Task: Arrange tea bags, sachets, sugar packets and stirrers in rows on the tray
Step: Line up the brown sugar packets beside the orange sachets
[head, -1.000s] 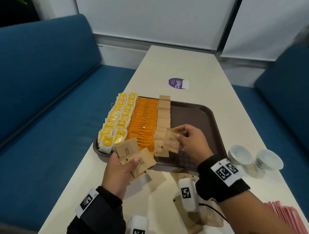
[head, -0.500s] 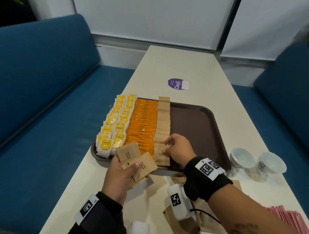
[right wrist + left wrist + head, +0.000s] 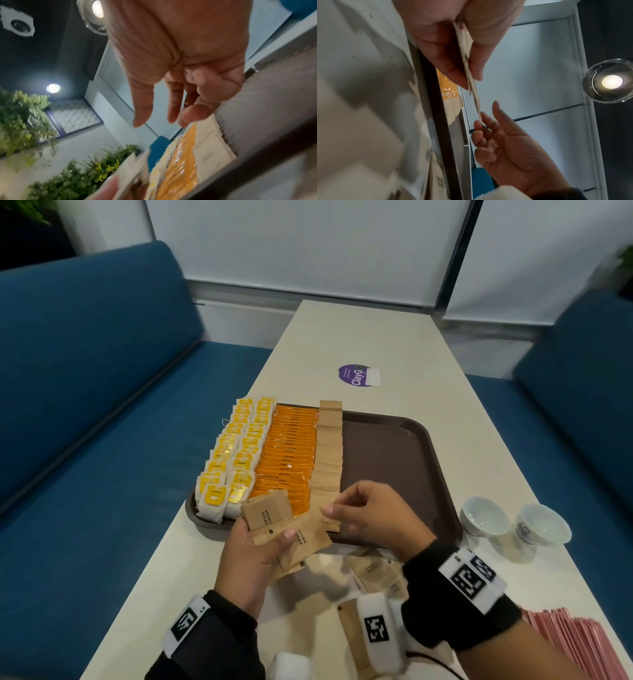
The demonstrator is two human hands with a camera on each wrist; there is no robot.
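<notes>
The sugar row is in hand: left hand (image 3: 251, 556) grips a fan of brown sugar packets (image 3: 287, 529), while the empty, loosely curled right hand (image 3: 373, 517) must pinch the next one.

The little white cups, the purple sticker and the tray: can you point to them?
white cups (image 3: 483, 517): head view, inside of the left cup.
purple sticker (image 3: 352, 375): head view, its middle.
tray (image 3: 387, 453): head view, bare floor.

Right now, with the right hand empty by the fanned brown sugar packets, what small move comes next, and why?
Probably the right hand should pinch the outermost brown sugar packet from the left hand. Its fingers are relaxed and hold nothing, right beside that packet, and the brown sugar row is the last one laid on the tray.
</notes>
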